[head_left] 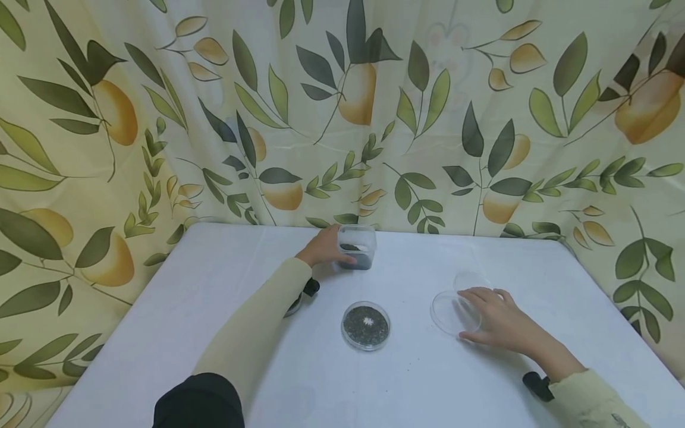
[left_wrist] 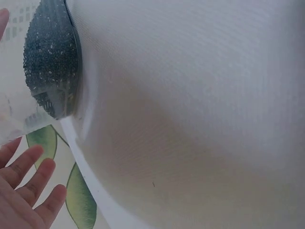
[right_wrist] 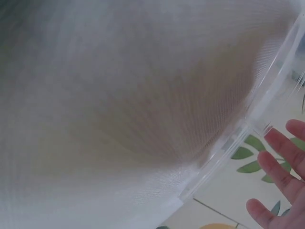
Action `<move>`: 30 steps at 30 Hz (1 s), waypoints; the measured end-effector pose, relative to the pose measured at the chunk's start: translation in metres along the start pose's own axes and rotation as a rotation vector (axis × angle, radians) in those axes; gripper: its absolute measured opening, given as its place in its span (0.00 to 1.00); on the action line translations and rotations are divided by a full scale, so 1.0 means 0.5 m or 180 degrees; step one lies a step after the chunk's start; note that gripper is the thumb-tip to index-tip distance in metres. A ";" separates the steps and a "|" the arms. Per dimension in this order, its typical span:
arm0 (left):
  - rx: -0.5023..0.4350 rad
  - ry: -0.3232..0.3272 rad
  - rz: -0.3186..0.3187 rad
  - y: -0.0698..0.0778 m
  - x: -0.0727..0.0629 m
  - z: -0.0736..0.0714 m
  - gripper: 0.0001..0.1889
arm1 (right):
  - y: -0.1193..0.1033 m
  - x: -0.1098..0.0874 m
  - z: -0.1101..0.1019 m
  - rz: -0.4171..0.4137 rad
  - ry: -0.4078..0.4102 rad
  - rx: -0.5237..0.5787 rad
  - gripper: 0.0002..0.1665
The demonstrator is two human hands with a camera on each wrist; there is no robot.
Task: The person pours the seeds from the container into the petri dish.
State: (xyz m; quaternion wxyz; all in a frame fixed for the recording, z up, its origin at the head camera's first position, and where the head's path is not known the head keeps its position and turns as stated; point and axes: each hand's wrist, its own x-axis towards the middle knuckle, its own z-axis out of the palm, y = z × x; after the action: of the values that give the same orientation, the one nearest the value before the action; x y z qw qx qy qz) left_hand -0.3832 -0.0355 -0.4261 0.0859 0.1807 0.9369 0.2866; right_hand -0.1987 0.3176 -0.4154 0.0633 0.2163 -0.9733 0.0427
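My left hand (head_left: pixel 323 246) is at a clear plastic tub (head_left: pixel 357 235) near the table's back edge, thumb at its front. Dark grains (left_wrist: pixel 52 57) fill the tub's lower part. In the left wrist view the fingers (left_wrist: pixel 33 188) are straight and spread beside the tub wall. On the right, my right hand (head_left: pixel 500 321) reaches to a clear round dish (head_left: pixel 443 326), fingertips right at its rim. Another clear round piece (head_left: pixel 471 279) lies just behind it. The right wrist view shows straight, parted fingers (right_wrist: pixel 281 179) by the clear rims (right_wrist: pixel 214 160).
A round dish of dark grains (head_left: pixel 366 327) with a small white patch in its middle stands at the table's centre. Another dish (head_left: pixel 293 305) is mostly hidden by the left forearm. A white cloth (head_left: pixel 332 392) covers the table; a leaf-patterned curtain (head_left: pixel 332 154) hangs behind.
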 end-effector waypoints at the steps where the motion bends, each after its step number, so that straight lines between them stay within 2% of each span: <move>1: -0.0021 0.0005 0.0002 0.001 -0.001 -0.001 0.56 | 0.001 0.000 0.000 0.0014 -0.0011 0.0010 0.47; 7: -0.0064 0.0009 0.0007 0.006 -0.003 -0.003 0.55 | 0.007 0.002 0.001 0.0132 -0.0136 0.0071 0.49; 15: -0.0062 0.0047 0.0075 0.012 -0.003 -0.002 0.56 | 0.003 0.002 0.001 0.0143 -0.0183 0.0123 0.49; 23: 0.0061 0.0183 0.0249 0.015 -0.002 0.002 0.56 | 0.005 0.001 0.003 0.0126 -0.0181 0.0096 0.49; 30: 0.0119 0.0292 0.0452 0.016 -0.005 0.002 0.50 | 0.006 0.002 0.004 0.0119 -0.0168 0.0091 0.49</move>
State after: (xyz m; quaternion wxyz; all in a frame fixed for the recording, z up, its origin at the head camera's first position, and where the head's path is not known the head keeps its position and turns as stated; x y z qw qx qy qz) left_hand -0.3783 -0.0297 -0.4223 0.0189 0.2350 0.9299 0.2824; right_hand -0.2010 0.3199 -0.4175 0.0336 0.1999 -0.9778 0.0520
